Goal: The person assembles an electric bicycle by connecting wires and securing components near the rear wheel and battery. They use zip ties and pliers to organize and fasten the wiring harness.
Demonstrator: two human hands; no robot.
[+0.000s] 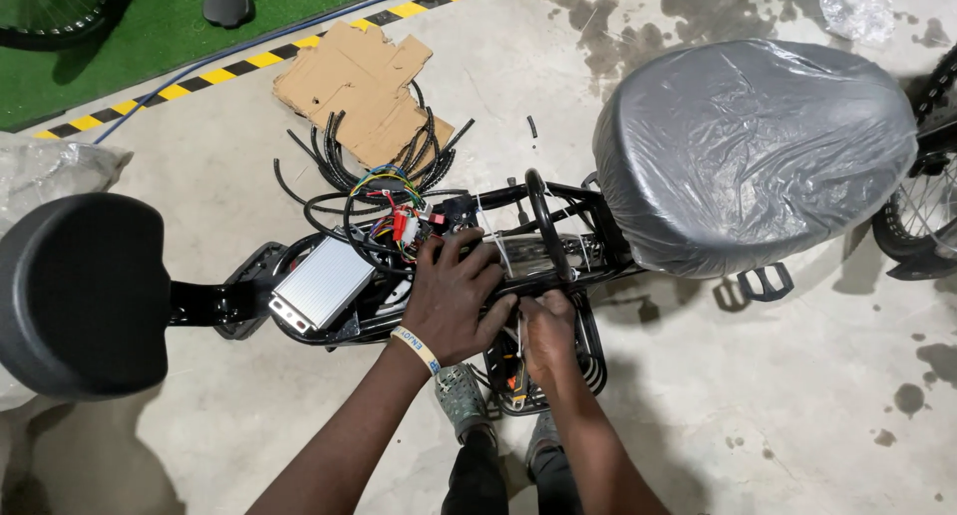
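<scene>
The left hand (454, 301) lies spread, its grip apart, on the black frame (558, 226) by the wire bundle (394, 211). At its 3 o'clock the right hand (548, 331) pinches thin white wires (514, 338), grip together. A silver box (321, 283) sits at 9 o'clock, the wrapped seat (748, 146) at 2, cardboard (364, 86) at 11.

Grey wrapped seat (753, 151), silver controller box (321, 284) (yellow-black floor stripe (299, 44)).

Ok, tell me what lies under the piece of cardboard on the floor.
Black hoses stick out from under the cardboard on its near side. How far they run beneath it is hidden.
</scene>
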